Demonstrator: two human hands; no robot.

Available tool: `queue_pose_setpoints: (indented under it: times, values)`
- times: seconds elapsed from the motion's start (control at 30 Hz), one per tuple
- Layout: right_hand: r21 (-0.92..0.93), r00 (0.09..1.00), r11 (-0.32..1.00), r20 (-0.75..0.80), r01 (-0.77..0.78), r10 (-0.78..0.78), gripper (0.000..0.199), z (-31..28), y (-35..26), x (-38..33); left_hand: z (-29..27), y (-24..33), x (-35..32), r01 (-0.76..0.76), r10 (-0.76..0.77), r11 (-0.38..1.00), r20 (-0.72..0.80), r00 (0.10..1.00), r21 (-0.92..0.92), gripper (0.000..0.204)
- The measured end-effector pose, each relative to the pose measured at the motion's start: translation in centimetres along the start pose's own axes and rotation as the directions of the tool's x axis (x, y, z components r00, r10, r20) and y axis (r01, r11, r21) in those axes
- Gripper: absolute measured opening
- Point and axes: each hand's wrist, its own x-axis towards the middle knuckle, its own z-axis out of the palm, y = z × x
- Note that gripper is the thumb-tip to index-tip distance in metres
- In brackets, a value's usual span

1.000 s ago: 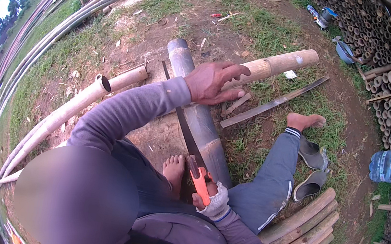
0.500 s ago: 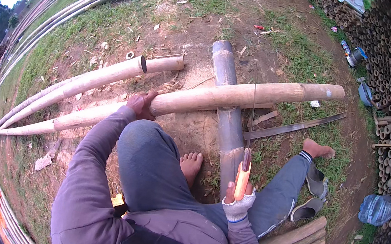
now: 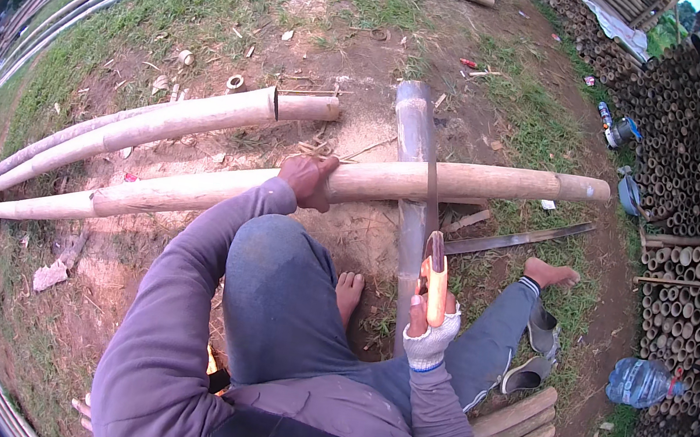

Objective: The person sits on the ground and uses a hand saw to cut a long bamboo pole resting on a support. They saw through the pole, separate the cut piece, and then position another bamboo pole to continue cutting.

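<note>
Bamboo pole (image 3: 461, 183) under left grip (image 3: 309, 180)

The person wore a long-sleeved purple-grey hooded top, blue-grey trousers with a striped cuff at the ankle, and a dark strap across the chest. The right hand (image 3: 430, 333) wore a white knitted fingerless glove; the left hand (image 3: 309, 180) and both feet were bare.

Pale matt bamboo pole (image 3: 461, 183) showing smooth skin; saw (image 3: 433, 275) showing dull metal blade, glossy orange handle; right grip (image 3: 431, 326) wearing knitted cloth glove.
</note>
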Motion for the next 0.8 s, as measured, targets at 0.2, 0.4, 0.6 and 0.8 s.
queue_pose_setpoints:
  times: [0.2,0.4,0.6,0.8]
  values:
    - [0.051,0.995,0.995,-0.045,-0.085,0.088,0.030,1.4,1.2,-0.4,-0.5,0.6,0.4,0.014,-0.012,0.999,0.054,0.998,-0.050,0.078]
    - [0.077,0.997,0.995,-0.042,-0.063,0.067,0.041,2.2,2.1,-1.4,-0.6,0.3,0.1,0.004,-0.001,0.998,0.053,0.999,-0.063,0.079]
    - [0.111,0.991,0.985,-0.025,-0.131,0.134,0.041,2.3,2.2,-2.2,-1.5,0.7,-0.4,-0.005,0.011,0.997,0.067,0.998,-0.079,0.085]
    - [0.156,0.989,0.978,-0.020,-0.140,0.144,0.044,2.3,3.3,-2.7,-0.5,0.2,0.3,0.007,-0.003,0.998,0.062,0.998,-0.061,0.092]
